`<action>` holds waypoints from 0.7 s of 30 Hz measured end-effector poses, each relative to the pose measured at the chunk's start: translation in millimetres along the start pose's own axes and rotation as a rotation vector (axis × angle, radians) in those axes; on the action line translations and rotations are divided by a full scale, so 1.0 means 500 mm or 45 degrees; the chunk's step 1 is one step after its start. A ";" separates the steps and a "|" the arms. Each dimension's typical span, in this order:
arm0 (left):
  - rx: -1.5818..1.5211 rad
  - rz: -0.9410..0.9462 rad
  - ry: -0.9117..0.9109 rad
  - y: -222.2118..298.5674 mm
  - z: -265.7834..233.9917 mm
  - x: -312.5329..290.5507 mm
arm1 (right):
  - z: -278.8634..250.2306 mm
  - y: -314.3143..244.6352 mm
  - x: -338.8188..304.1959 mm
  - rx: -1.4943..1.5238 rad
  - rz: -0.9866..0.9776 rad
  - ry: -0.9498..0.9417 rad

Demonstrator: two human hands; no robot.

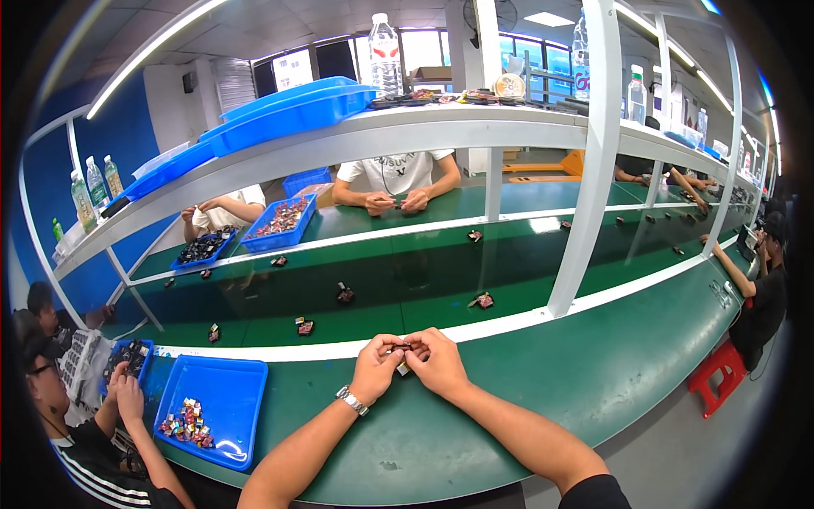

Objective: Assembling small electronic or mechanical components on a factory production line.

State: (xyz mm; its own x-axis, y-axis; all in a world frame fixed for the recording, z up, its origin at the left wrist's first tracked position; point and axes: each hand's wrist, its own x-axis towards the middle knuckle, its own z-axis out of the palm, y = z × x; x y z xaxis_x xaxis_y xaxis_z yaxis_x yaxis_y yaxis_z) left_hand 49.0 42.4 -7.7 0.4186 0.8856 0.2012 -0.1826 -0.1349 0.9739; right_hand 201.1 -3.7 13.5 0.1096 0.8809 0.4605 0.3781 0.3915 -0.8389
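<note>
Dark part [403, 347] mostly hidden btwn L hand [376, 366], R hand [436, 363]; details unclear.

We see one small electronic part [402, 347], dark along the top, pinched between the fingertips of our left hand [376, 371] and right hand [435, 365] — a pale piece [403, 369] shows just below it; our fingers cover the rest, so its full shape is hidden.

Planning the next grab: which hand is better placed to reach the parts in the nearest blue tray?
Probably the left hand: it is nearer the blue tray, which sits on the left, while the right hand would likely cross over. Both hands hold a small piece, though.
</note>
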 end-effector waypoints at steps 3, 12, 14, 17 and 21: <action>-0.012 -0.008 0.012 -0.002 -0.009 0.005 | -0.003 0.006 0.003 0.064 -0.076 -0.028; -0.056 -0.053 -0.086 -0.001 0.000 0.002 | 0.002 0.014 0.002 0.007 0.048 0.051; -0.070 -0.042 -0.120 0.001 0.001 0.001 | -0.003 0.011 -0.001 -0.080 -0.008 0.056; -0.063 -0.086 -0.131 0.010 -0.001 -0.001 | -0.006 0.008 -0.004 -0.281 -0.237 0.079; -0.206 -0.172 -0.159 0.014 -0.004 -0.002 | -0.007 0.003 -0.006 -0.418 -0.415 0.088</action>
State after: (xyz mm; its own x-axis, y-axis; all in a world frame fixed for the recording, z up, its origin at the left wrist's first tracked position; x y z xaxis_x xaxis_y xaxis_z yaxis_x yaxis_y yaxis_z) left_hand 45.4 41.6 -1.4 0.5537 0.8276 0.0918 -0.2537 0.0626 0.9653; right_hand 204.6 -6.8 11.7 -0.0061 0.7018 0.7123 0.6728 0.5299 -0.5163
